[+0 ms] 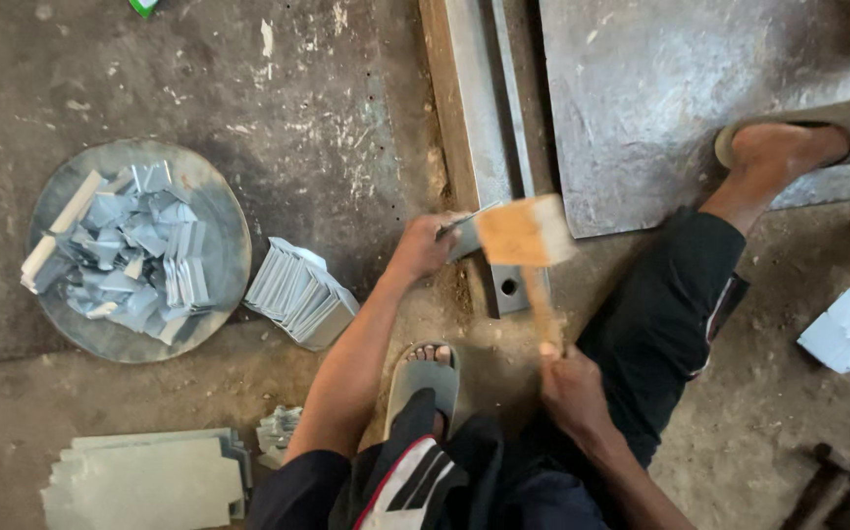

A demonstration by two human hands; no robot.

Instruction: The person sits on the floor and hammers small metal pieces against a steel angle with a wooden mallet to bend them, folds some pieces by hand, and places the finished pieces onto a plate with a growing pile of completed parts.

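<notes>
My left hand (423, 245) pinches a small grey metal strip (464, 234) against the end of a long steel bar (489, 147) lying on the floor. My right hand (572, 383) grips the handle of a wooden mallet (525, 234), whose blurred block head hovers just right of the strip. My left foot in a grey sandal (423, 378) rests below the bar end. My right leg stretches to the right, its sandalled foot (788, 142) on a large metal sheet (660, 98).
A round metal pan (219, 211) at left holds several bent metal pieces. A fanned stack of strips (299, 294) lies beside it. Flat cut sheets (145, 481) sit at the bottom left. White folded pieces (847, 329) lie at right.
</notes>
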